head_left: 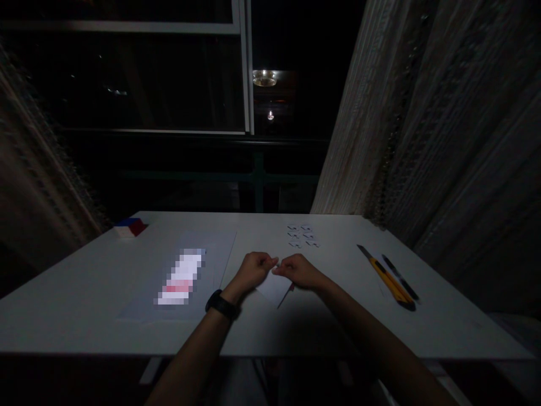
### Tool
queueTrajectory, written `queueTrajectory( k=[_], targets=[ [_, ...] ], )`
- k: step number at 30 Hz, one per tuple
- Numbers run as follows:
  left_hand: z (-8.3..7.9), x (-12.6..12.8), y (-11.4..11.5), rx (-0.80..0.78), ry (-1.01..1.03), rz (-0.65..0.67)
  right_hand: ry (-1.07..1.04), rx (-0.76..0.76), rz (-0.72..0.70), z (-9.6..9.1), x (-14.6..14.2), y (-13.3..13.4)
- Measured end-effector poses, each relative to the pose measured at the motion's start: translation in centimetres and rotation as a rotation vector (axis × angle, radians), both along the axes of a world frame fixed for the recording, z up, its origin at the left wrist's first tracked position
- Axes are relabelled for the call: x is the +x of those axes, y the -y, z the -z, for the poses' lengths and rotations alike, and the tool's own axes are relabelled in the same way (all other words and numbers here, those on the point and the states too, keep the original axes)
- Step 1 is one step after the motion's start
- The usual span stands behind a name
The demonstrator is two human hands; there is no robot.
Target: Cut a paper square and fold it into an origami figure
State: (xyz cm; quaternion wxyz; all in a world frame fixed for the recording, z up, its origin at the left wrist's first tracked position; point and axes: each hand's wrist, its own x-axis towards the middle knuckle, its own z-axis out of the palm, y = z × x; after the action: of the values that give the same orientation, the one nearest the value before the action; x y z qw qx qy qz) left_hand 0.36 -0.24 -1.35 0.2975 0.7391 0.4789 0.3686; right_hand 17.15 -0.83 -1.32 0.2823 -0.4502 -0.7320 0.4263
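My left hand [255,270] and my right hand [299,271] meet at the middle of a white table [93,293]. Both pinch the top edge of a small white sheet of paper [274,289], which hangs tilted between them just above the tabletop. A black watch [221,306] sits on my left wrist. Several small folded white paper pieces [302,235] lie in rows just beyond my hands.
A yellow utility knife [386,277] and a black pen [400,277] lie at the right. A blurred-out card [181,277] rests on a pale mat [139,304] at the left. A coloured cube [130,226] stands at the far left corner. Curtains hang on both sides of a dark window.
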Motion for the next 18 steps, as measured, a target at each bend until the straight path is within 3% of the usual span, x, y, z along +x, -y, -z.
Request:
queueTrajectory(
  k=[8,18],
  targets=[
    [0.2,-0.4,-0.5,0.019,0.039,-0.048,-0.012,-0.022,0.035,-0.3,0.2,0.2],
    [0.0,-0.3,-0.3,0.012,0.070,-0.046,-0.319,-0.183,-0.032,0.6,0.8,-0.7]
  ],
)
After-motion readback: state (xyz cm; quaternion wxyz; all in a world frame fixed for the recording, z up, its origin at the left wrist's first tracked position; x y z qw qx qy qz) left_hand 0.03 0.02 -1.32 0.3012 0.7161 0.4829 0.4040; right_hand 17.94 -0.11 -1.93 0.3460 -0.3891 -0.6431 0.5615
